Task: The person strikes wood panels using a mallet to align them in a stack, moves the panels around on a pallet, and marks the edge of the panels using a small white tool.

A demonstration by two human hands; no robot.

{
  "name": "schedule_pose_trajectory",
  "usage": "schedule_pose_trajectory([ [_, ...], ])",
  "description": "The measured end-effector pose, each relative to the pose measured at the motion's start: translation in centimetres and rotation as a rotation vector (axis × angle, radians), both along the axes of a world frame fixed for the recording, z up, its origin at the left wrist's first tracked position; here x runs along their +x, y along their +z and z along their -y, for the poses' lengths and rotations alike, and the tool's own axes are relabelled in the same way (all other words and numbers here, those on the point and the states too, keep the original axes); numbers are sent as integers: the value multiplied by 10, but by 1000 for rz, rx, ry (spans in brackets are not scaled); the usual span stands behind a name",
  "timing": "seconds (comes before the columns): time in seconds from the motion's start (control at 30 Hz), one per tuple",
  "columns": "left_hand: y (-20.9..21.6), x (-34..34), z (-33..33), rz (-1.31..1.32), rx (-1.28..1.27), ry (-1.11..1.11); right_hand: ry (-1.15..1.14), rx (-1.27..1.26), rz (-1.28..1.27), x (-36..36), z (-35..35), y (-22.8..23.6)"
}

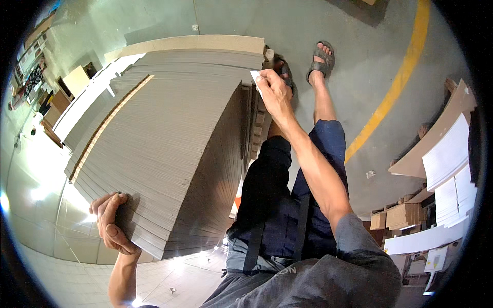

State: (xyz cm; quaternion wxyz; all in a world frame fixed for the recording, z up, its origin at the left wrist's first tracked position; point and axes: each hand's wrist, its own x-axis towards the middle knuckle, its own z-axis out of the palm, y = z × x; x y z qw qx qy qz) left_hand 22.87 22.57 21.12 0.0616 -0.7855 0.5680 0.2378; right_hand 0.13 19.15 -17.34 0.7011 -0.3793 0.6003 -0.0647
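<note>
Gripping a tall stack of grey cardboard sheets [164, 143], your left hand [110, 223] clutched its near corner while your right hand [275, 92] pinched the far edge.

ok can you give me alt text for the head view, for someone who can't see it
Seen from above, a person grips a tall stack of grey cardboard sheets, the left hand at its near corner and the right hand at its far edge. Sandalled feet stand on a grey floor with a yellow line.

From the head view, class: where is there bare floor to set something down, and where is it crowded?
Bare floor lies between the sandalled feet and the yellow line. The cardboard sheet stack fills the left; boxes and sheets crowd the right.
</note>
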Motion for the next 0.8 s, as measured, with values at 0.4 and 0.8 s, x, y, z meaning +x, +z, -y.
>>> schedule_pose_trajectory([
  [0.4,2,2,-4,7,13,11,93,14,61,-1,-10,-11],
  [0.8,1,1,-4,5,5,14,82,-134,13,2,-7,-7],
])
